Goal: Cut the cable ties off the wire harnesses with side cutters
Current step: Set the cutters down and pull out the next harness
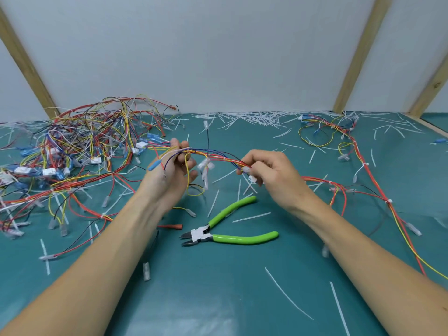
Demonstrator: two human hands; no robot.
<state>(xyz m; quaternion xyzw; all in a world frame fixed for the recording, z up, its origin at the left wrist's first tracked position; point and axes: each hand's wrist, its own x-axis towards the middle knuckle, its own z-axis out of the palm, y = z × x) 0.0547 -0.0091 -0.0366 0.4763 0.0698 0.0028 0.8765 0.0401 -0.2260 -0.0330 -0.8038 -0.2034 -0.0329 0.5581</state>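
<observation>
A wire harness [218, 156] of red, yellow and blue wires is stretched between my two hands above the green mat. My left hand [175, 166] grips its left end, with loose wire ends and a blue connector hanging over the palm. My right hand [269, 170] pinches the harness at its right end, by a white connector. A white cable tie [224, 157] wraps the bundle between the hands. The side cutters [218, 232], green-handled with jaws open, lie on the mat below the hands, touched by neither.
A big tangle of harnesses [80, 146] fills the left of the mat. Another harness [358, 154] trails along the right side. Cut white tie pieces [261, 117] litter the mat, thickest along the back wall. Wooden posts [361, 54] frame the wall.
</observation>
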